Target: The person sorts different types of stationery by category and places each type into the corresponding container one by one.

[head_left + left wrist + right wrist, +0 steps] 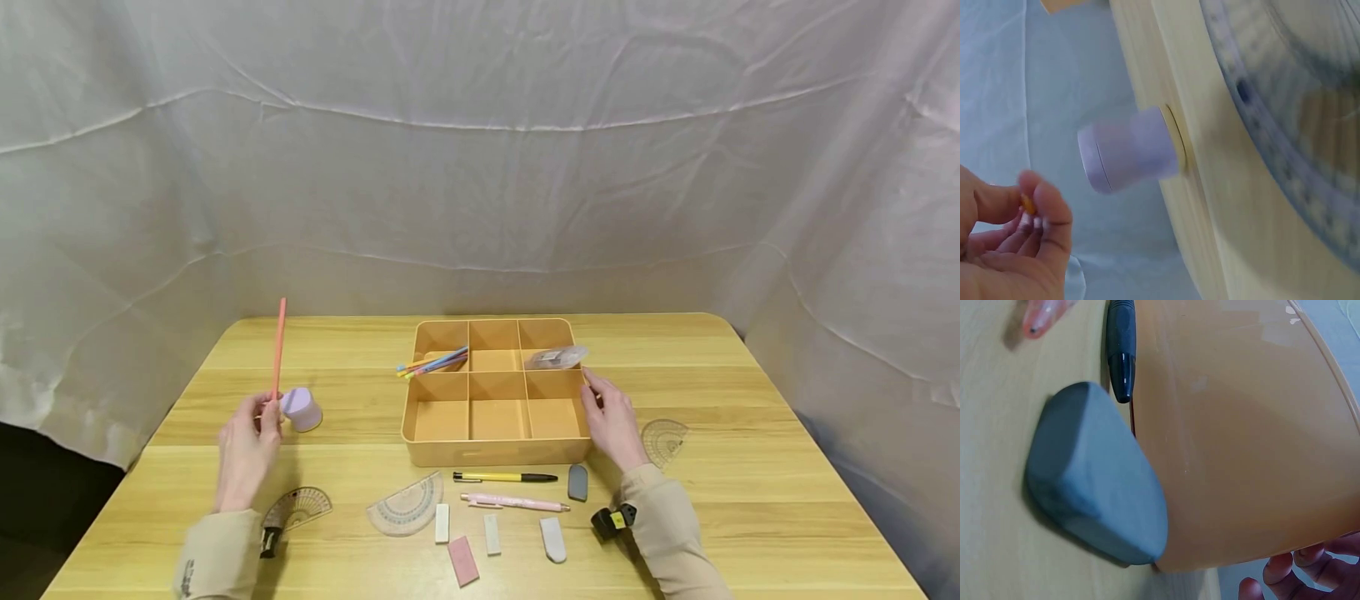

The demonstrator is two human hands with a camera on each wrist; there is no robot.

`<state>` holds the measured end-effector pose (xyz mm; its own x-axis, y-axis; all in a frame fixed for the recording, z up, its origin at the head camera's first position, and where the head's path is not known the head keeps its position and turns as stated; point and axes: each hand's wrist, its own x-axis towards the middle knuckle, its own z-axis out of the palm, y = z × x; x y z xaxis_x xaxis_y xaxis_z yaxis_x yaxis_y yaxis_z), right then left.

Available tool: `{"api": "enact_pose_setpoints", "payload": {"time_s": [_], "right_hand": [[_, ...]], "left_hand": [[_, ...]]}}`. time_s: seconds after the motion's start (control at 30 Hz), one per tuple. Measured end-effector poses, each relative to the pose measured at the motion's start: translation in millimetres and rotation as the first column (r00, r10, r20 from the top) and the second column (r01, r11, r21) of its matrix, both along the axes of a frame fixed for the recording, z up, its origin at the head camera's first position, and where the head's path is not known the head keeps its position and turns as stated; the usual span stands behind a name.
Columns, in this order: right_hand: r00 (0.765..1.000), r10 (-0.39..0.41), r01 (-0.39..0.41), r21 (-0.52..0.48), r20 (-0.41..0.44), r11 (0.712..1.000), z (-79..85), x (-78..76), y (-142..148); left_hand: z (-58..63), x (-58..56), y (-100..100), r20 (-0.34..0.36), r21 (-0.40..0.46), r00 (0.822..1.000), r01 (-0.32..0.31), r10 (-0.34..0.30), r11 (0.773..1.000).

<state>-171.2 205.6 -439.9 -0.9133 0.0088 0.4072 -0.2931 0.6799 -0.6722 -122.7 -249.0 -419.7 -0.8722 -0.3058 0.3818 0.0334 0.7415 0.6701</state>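
Note:
My left hand (249, 446) pinches a coral-red pencil (279, 346) near its lower end and holds it upright at the left of the table. Only a small orange bit of it shows between thumb and finger in the left wrist view. Right beside the fingertips stands a lilac round container (302, 410) with a yellowish base. My right hand (613, 423) rests against the right side wall of an orange six-compartment organizer (487, 452), its fingertips (1279, 567) along the outside of that wall. Several thin coloured sticks (438, 362) lie in the back-left compartment and overhang its edge.
A clear plastic packet (557, 358) lies in the back-right compartment. Before the organizer are a yellow pen (504, 477), a pink pen (516, 502), a grey eraser (577, 482), a pink eraser (463, 561), several pale erasers (552, 540) and a protractor (407, 505). More protractors (663, 442) flank them.

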Motion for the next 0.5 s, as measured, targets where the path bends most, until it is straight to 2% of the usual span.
{"api": "enact_pose_setpoints", "payload": {"time_s": [0.23, 0.5], "right_hand": [[0.999, -0.003, 0.004, -0.005, 0.038, 1.000, 0.1, 0.0, 1], [0.999, 0.002, -0.002, -0.004, 0.046, 1.000, -0.9, -0.7, 1]], "left_hand": [[2.7, -3.7, 18, -0.093, 0.007, 0.995, 0.028, -0.028, 1.000], [9.2, -10.5, 38, -0.213, -0.010, 0.974, 0.076, -0.076, 0.997]]}}
